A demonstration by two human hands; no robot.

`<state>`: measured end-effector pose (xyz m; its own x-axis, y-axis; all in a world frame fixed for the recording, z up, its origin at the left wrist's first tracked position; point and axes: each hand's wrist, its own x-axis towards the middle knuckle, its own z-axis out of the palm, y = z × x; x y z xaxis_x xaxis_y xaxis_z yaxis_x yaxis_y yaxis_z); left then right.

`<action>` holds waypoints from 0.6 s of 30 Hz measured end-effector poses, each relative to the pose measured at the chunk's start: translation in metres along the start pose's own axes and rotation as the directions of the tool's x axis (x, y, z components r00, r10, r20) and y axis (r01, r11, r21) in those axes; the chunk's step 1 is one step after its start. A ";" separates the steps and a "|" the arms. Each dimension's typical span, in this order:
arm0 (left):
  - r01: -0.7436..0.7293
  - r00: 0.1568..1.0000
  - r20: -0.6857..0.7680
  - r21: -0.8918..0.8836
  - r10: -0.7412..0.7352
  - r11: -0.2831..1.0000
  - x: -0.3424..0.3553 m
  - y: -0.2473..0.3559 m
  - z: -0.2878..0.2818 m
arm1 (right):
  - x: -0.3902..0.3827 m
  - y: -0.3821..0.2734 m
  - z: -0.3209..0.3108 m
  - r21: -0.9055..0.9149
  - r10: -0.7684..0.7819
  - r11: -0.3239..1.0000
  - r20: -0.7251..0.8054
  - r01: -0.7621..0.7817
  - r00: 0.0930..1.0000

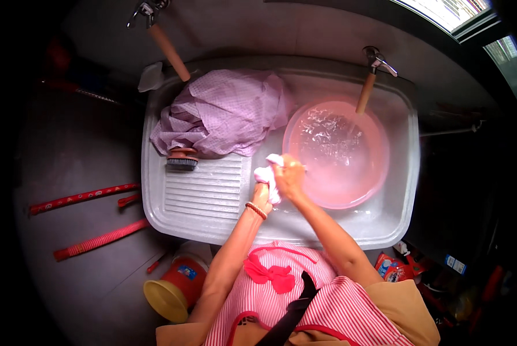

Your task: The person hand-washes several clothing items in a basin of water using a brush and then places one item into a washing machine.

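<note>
My left hand [262,198] and my right hand [291,175] are closed on one bunched white cloth [268,175], which looks twisted between them. They hold it over the middle of the grey laundry sink [155,202], just left of a pink basin [379,179]. Water with froth fills the basin, under the hose of the right tap. What kind of cloth it is cannot be made out, since my fingers cover much of it. A heaped lilac checked cloth [224,109] lies at the sink's back left, above the ribbed washboard [204,187].
A scrub brush [182,160] rests at the washboard's upper left. Two taps with orange hoses, left [169,52] and right [366,92], reach over the sink's back edge. On the floor at left stand a red bucket [192,277] and a yellow container [166,300]. Packages [390,268] lie at lower right.
</note>
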<state>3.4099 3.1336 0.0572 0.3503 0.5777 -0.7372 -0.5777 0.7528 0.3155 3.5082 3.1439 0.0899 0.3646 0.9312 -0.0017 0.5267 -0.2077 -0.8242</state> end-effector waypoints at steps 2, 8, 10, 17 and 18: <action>-0.038 0.992 -0.106 0.273 0.069 0.961 -0.024 0.021 0.038 | 0.004 0.030 -0.025 0.177 0.180 0.970 -0.078 -0.164 0.981; -0.132 0.987 -0.027 0.401 0.156 0.906 0.010 0.028 0.014 | 0.018 0.113 -0.117 0.144 0.640 0.748 0.104 -0.648 0.762; -0.115 0.985 -0.058 0.483 0.163 0.868 0.015 0.022 0.010 | 0.017 0.118 -0.120 0.053 0.511 0.852 0.135 -0.521 0.849; 0.025 0.946 -0.275 0.589 0.171 0.808 0.009 -0.006 0.013 | 0.017 0.128 -0.047 -0.224 -0.024 0.973 0.162 0.061 0.987; 0.050 0.969 -0.226 0.563 0.095 0.825 0.010 -0.008 0.003 | 0.015 0.140 -0.030 -0.297 -0.035 0.950 0.208 0.097 0.978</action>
<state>3.4205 3.1338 0.0493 0.1178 0.5604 -0.8198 -0.0433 0.8276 0.5596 3.6104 3.1195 -0.0087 0.1786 0.9797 -0.0907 0.7635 -0.1961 -0.6153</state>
